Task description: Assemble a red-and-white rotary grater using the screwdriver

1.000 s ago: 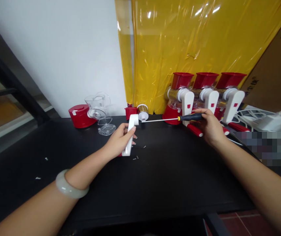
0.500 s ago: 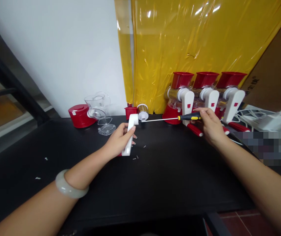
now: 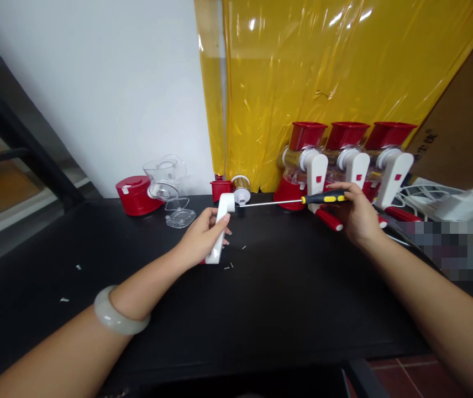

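Observation:
My left hand [image 3: 204,235] grips a white crank handle [image 3: 215,250], held on edge over the table, its round hub facing right. A bit of red shows at the crank's lower end, mostly behind my fingers. My right hand [image 3: 358,214] is closed round the black and yellow grip of a screwdriver [image 3: 323,197]. The screwdriver lies nearly level, pointing left, and its tip is at the hub's opening; how deep it sits I cannot tell. Below the crank several small screws [image 3: 227,268] are scattered on the black table [image 3: 286,309].
Three assembled red and white rotary graters [image 3: 309,160] stand at the back right. A red base [image 3: 137,196], a clear plastic housing [image 3: 164,177], a red hopper [image 3: 220,190] and a grater drum [image 3: 242,189] stand along the back. White cables and a power strip [image 3: 460,204] lie far right.
The screwdriver's grip has turned in my right hand, showing more yellow now, and my right fingers have shifted on it. My left hand keeps the crank in place.

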The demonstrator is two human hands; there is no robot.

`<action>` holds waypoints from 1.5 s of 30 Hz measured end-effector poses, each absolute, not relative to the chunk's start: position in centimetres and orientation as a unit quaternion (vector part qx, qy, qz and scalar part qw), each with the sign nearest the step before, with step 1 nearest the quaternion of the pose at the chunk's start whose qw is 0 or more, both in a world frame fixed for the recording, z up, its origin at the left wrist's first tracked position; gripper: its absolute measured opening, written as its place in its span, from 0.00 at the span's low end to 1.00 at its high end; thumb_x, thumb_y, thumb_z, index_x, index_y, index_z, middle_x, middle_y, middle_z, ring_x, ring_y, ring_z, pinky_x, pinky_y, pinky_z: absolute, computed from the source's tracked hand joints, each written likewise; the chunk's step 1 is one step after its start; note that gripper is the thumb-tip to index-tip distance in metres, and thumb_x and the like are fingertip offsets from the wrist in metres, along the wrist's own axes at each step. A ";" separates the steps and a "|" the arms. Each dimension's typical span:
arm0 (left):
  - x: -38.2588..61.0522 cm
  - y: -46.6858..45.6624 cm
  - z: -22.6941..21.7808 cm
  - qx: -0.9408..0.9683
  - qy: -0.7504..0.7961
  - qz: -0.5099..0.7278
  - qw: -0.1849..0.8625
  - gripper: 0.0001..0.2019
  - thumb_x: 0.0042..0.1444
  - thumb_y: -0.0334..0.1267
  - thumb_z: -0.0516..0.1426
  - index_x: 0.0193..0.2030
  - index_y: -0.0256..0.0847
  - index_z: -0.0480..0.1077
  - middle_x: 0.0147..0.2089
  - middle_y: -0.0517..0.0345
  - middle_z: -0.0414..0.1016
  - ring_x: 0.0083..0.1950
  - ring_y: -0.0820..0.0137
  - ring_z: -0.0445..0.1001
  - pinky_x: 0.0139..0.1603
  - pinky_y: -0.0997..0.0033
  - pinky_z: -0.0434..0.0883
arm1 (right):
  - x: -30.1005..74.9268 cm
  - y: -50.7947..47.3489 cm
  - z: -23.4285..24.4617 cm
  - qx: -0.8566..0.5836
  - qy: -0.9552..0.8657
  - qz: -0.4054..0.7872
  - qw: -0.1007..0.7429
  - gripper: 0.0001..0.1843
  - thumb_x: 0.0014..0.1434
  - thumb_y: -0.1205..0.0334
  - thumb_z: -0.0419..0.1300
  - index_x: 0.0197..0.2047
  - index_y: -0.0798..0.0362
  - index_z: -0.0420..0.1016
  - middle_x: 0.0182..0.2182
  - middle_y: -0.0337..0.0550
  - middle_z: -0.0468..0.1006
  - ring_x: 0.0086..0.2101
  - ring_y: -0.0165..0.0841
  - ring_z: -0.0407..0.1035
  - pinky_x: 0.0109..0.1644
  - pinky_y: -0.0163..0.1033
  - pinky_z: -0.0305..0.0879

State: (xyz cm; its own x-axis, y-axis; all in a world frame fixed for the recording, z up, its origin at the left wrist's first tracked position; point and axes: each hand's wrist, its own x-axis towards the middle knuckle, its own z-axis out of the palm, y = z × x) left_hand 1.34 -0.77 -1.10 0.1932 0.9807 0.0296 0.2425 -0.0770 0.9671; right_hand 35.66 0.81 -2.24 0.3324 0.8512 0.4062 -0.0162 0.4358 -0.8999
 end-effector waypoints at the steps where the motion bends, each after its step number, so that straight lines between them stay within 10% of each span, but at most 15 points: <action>1: 1.3 -0.8 -1.1 0.618 0.496 0.397 0.464 0.13 0.64 0.47 0.57 0.45 0.40 0.63 0.33 0.60 0.75 0.26 0.72 0.76 0.29 0.71 0.73 | 35.6 0.8 -2.2 -0.428 -0.485 0.317 0.694 0.09 0.57 0.53 0.56 0.38 0.47 0.72 0.31 0.41 0.74 0.31 0.35 0.72 0.33 0.43 0.75; 26: 1.2 -0.7 -1.3 0.622 0.490 0.398 0.463 0.15 0.63 0.50 0.58 0.45 0.40 0.63 0.33 0.59 0.76 0.26 0.71 0.76 0.30 0.69 0.74 | 35.3 0.1 -2.2 -0.487 -0.520 0.250 0.656 0.21 0.59 0.38 0.59 0.40 0.47 0.73 0.22 0.36 0.71 0.20 0.30 0.66 0.22 0.36 0.66; 32: 1.3 -0.8 -1.1 0.622 0.495 0.394 0.461 0.14 0.63 0.48 0.57 0.45 0.40 0.63 0.33 0.60 0.76 0.26 0.71 0.76 0.30 0.70 0.74 | 35.2 0.5 -2.1 -0.462 -0.458 0.296 0.699 0.15 0.61 0.48 0.55 0.36 0.49 0.75 0.35 0.42 0.76 0.33 0.34 0.74 0.34 0.40 0.74; 45: 1.2 -0.8 -1.2 0.620 0.494 0.396 0.464 0.14 0.63 0.49 0.57 0.45 0.40 0.63 0.33 0.59 0.76 0.26 0.71 0.76 0.29 0.71 0.73 | 35.3 0.4 -2.1 -0.457 -0.480 0.287 0.691 0.09 0.56 0.55 0.59 0.40 0.48 0.73 0.32 0.39 0.74 0.31 0.32 0.73 0.35 0.40 0.76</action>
State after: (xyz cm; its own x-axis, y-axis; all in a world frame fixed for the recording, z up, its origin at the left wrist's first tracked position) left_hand 1.23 -0.79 -1.17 0.1984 0.9796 0.0319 0.2452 -0.0811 0.9661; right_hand 35.31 0.43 -2.06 0.3741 0.8364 0.4006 0.0418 0.4163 -0.9083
